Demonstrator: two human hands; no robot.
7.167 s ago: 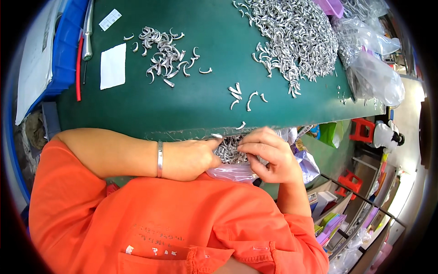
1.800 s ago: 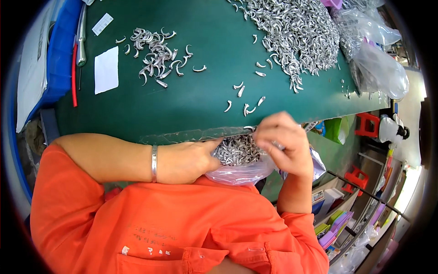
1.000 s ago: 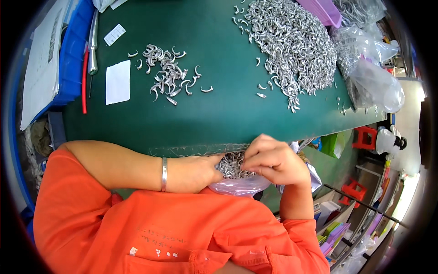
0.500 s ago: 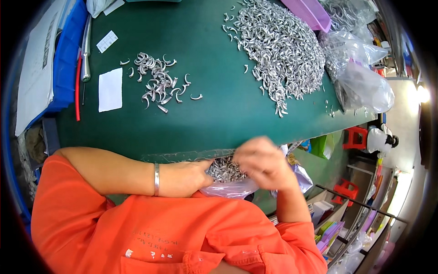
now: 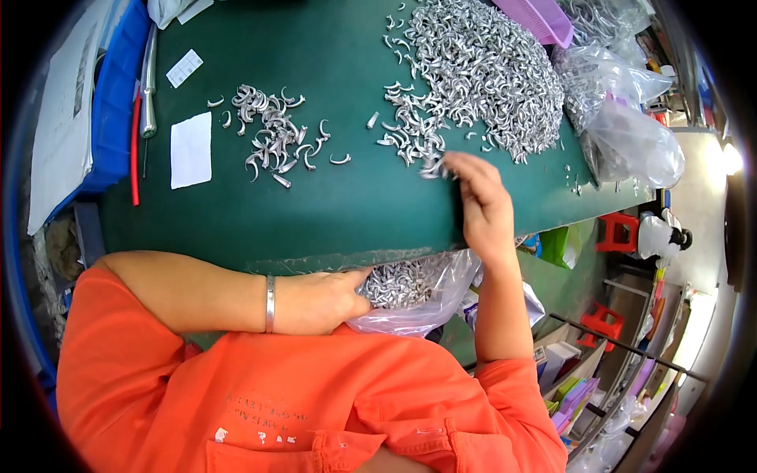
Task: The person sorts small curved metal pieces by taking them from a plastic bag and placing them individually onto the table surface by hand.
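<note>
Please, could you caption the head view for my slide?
Left hand at a clear bag of metal pieces, right hand at loose pieces on the green table.

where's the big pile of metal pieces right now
In the head view, the big pile is on the green table, upper right of centre, beside the purple basket and beyond the right hand.

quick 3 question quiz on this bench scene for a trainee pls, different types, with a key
1. Multiple choice: what does the left grip touch?
a) a red stool
b) the plastic bag
c) a purple basket

2. True or false: the right grip is inside the plastic bag.

3. Fill in: the red tube lies to the ____ of the white paper in the picture.

Key: 1 b; 2 false, it is at curved metal pieces over the green table; 3 left.
</note>
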